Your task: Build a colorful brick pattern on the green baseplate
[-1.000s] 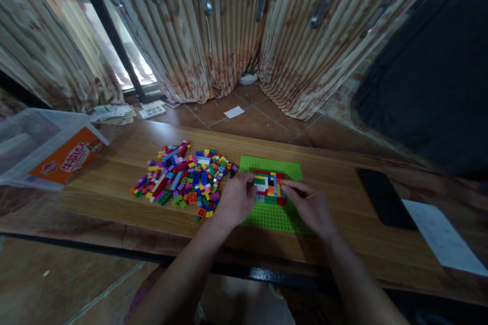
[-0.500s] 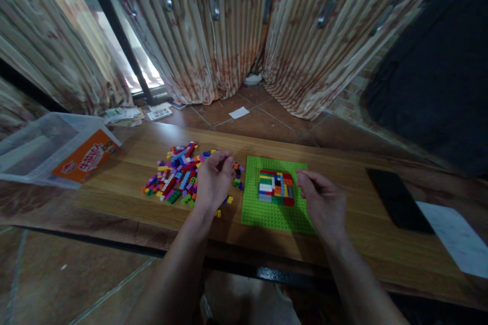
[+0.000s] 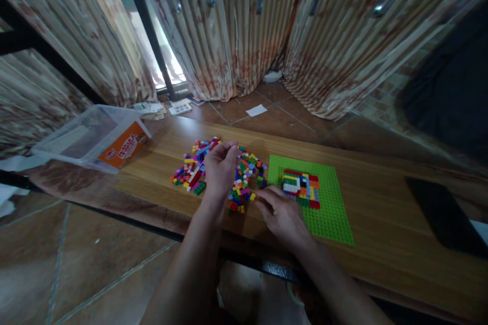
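Note:
A heap of small coloured bricks [image 3: 244, 172] lies on the wooden table [image 3: 160, 162]. To its right sits a green baseplate [image 3: 328, 213] with a low, multi-coloured block of bricks [image 3: 301, 188] built on it. My left hand [image 3: 220, 170] hovers over the middle of the heap, fingers curled down into a pinch; what it holds, if anything, is hidden. My right hand [image 3: 280, 213] rests at the baseplate's near left corner, fingers stretched toward the heap's right edge, nothing visible in it.
A clear plastic box [image 3: 91, 134] with an orange label lies tipped at the table's left end. A black phone [image 3: 438, 213] lies at the right, a white sheet beyond it. Curtains hang behind; papers lie on the tiled floor.
Both hands left the built block on the baseplate. My left hand went over the brick heap; my right hand moved left to the baseplate's near corner. The view swung left.

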`<state>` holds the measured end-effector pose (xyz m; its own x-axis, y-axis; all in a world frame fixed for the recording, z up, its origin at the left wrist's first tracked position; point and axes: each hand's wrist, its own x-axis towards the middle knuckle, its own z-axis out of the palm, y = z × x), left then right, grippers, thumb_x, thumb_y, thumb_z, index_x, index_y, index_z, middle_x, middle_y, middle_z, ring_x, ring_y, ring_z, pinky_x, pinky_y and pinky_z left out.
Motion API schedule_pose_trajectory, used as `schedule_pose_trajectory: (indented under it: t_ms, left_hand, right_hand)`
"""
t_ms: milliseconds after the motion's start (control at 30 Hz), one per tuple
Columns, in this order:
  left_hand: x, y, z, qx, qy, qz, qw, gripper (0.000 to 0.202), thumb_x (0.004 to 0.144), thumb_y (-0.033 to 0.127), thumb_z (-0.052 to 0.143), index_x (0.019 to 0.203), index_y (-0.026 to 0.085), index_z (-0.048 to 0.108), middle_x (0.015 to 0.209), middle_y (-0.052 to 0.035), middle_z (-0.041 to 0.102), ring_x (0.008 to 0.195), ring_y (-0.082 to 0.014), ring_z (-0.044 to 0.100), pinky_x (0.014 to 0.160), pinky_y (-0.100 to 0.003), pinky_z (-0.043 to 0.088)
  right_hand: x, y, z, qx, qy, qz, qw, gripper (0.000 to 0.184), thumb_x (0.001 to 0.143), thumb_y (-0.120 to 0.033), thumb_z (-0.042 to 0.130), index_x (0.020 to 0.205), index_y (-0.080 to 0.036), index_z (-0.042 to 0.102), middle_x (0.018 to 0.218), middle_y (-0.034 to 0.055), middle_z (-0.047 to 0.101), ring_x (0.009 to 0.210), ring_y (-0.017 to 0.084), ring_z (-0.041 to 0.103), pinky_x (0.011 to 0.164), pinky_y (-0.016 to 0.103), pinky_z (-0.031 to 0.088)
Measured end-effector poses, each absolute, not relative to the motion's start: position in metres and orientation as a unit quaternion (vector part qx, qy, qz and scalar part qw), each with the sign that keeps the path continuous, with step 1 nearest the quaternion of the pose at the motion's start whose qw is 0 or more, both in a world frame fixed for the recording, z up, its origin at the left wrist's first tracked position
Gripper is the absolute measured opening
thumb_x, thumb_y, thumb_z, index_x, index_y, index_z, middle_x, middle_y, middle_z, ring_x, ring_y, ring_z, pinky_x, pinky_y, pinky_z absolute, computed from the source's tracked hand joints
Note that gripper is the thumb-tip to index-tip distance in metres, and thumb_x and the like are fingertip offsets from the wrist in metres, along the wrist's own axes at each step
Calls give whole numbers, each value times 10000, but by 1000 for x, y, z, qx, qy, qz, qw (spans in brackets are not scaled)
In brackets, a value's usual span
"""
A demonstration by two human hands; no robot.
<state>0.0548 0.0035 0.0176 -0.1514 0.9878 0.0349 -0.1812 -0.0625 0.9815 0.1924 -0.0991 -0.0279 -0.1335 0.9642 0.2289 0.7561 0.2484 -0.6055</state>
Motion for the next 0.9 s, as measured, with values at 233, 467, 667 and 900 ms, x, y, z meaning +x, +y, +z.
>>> schedule_pose_trajectory:
  t_ms: [233, 467, 667, 900]
  left_hand:
    - [52, 4, 18, 423, 475, 588, 499, 140, 720, 236, 666, 817, 135, 671, 670, 24, 641, 530, -59, 533, 521, -172, 438]
    - [52, 4, 17, 427, 472, 585, 503, 134, 691, 224, 696, 794, 141, 673, 673, 24, 643, 532, -60, 529, 533, -176, 441]
    - [56, 6, 14, 434, 469, 572, 513, 173, 687, 260, 716, 812, 146, 678, 667, 24, 643, 530, -65, 522, 529, -188, 417]
    - [58, 6, 11, 451, 477, 567, 499, 166, 688, 267, 719, 802, 153, 683, 648, 31, 628, 536, -72, 526, 544, -194, 422]
  right_hand:
    - [180, -94, -32, -625, -739, 111, 225, 191, 930, -271, 517, 1017, -229, 681, 1038, 69, 658, 875, 205, 642, 735, 308, 494]
    - [184, -96, -28, -619, -698, 161, 323, 178, 924, -245, 501, 1004, -220, 658, 986, 60, 695, 904, 196, 655, 796, 305, 499]
    - [198, -100, -17, -625, -622, 219, 419, 174, 875, -247, 535, 979, -224, 673, 857, 27, 697, 737, 155, 647, 707, 275, 514]
    - [236, -99, -15, -634, -534, 244, 504, 185, 833, -312, 595, 940, -234, 724, 950, 38, 712, 843, 178, 660, 751, 308, 526]
